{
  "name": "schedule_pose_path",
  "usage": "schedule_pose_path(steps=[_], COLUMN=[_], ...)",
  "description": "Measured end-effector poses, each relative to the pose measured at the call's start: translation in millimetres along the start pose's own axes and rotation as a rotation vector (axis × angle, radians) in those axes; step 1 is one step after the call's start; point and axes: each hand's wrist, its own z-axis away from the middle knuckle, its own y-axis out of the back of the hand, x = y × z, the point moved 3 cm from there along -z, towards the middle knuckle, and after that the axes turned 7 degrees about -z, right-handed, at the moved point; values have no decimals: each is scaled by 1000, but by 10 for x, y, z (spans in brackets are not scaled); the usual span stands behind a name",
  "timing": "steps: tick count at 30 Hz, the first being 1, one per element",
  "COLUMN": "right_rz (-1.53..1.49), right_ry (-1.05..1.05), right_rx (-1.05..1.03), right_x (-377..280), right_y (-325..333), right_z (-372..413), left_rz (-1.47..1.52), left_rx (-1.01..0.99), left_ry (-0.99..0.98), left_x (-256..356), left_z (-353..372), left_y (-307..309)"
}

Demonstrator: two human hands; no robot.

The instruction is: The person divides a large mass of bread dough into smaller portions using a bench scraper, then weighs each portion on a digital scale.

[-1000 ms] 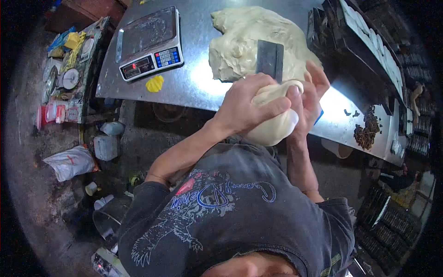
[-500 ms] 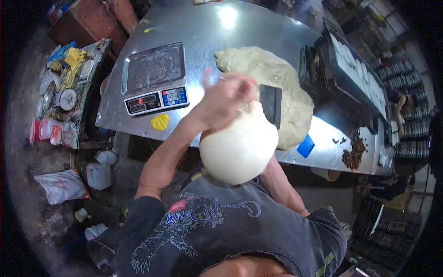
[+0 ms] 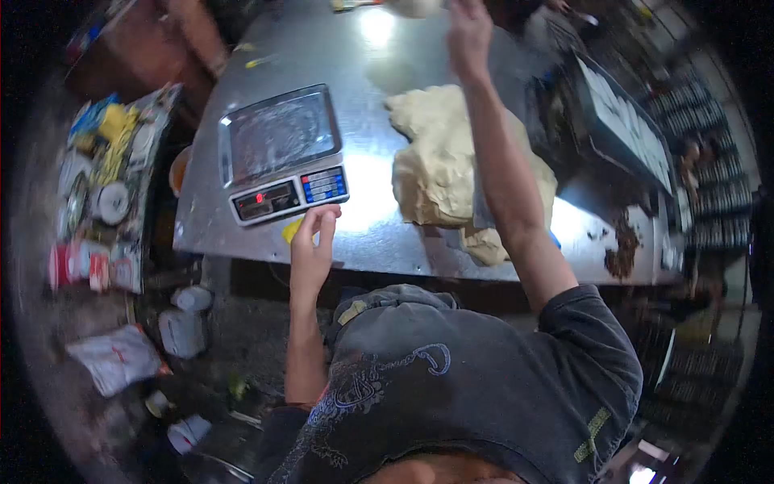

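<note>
My left hand (image 3: pixel 314 235) is at the front edge of the digital scale (image 3: pixel 278 137), fingers loosely bent and thumb apart, with nothing visible in it. Partly behind it lies a soft yellow lump (image 3: pixel 291 231). My right hand (image 3: pixel 470 36) reaches far forward to the top edge of the view, stretched out and blurred, its fingertips cut off. Beside it, apart, a pale dough ball (image 3: pixel 415 6) shows blurred and cropped. Under my right forearm sits a large dough mass (image 3: pixel 435 165). The dark scraper (image 3: pixel 482 206) on it is mostly hidden by the forearm.
The metal table (image 3: pixel 367 254) carries a heap of brown bits (image 3: pixel 622 252) at right. A dark tray with white pieces (image 3: pixel 621 121) stands at the right edge. A cluttered side table (image 3: pixel 121 185) is at left, with a white sack (image 3: pixel 119 359) on the floor.
The dough ball has left my hands and is now at the far top edge. My right arm has swung forward over the dough mass. My left hand has dropped back towards the scale's front.
</note>
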Motion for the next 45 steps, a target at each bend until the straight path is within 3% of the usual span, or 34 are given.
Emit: schedule_pose_path(steps=[3,6,7,8,9,10,11,13,15,16,17,18,19,20,21,24,29,32,36,37,38,40,43,44,45], right_rz=[119,157,384,500,490,264,565,688,964,1131,1314,1186,1199,984,1155,788,449,474,815,1004,1378,822,777,777,851], right_ry=[-55,-487,-558,-395,-664,-869,-947,-1156,-1453,-1477,-1578,-1452,-1558,-1922,-2017,-2235,-2157,-2029,-1766,-1649,-1441,-1625,-1294,-1173,-1196], right_rx=[-272,-140,-255,-273,-52,155,101,350,703,884,956,1573,1863,1876,1932,1912,1702,1568,1380,1315,1189,1450,1649,1629,1531], right_x=[-324,-105,-425,-467,-724,-1018,-1336,-1950,-2693,-3119,-3423,-3777,-4173,-4548,-4536,-4408,-3751,-3307,-3153,-3124,-3017,-3263,-3325,-3298,-3279], right_y=[281,1016,1285,1592,1793,1963,2191,2562,2652,2594,2536,2195,1693,1203,863,-136,-641,-398,617,936,1289,1711,1985,1993,1985], right_z=[757,2011,2350,2893,3373,3905,4313,5467,6555,7160,7969,8516,8541,8337,8653,8804,8769,8665,8640,8684,8913,7895,7228,7184,7142], left_rz=[-44,-71,-115,-178,-225,-330,-408,-605,-827,-851,-683,-703,-725,-892,-821,-758,-702,-677,-644,-632,-621,-609,-599,-596,-595], left_rx=[-165,-395,-477,-520,-561,-603,-606,-628,-370,-390,-253,-41,28,108,159,32,-69,-102,-135,-149,-161,-187,-221,-228,-234], left_ry=[-105,-83,-91,-186,-296,-322,-510,-748,-1101,-983,-1124,-1240,-1248,-1220,-1279,-1268,-1221,-1224,-1233,-1235,-1240,-1255,-1252,-1242,-1233], left_x=[50,-69,-168,-233,-310,-416,-593,-743,-1218,-1489,-1325,-1260,-1291,-1442,-1351,-1389,-1352,-1330,-1310,-1300,-1296,-1291,-1283,-1281,-1274], left_z=[-341,-717,-838,-932,-1000,-1054,-1152,-1242,-1409,-1455,-1250,-1161,-1135,-1162,-1242,-1296,-1203,-1159,-1122,-1104,-1105,-1123,-1130,-1131,-1133], left_y=[-324,-749,-923,-1114,-1312,-1511,-1708,-2126,-2564,-2785,-2792,-2780,-2757,-2767,-2882,-2914,-2853,-2846,-2858,-2868,-2867,-2880,-2899,-2896,-2907])
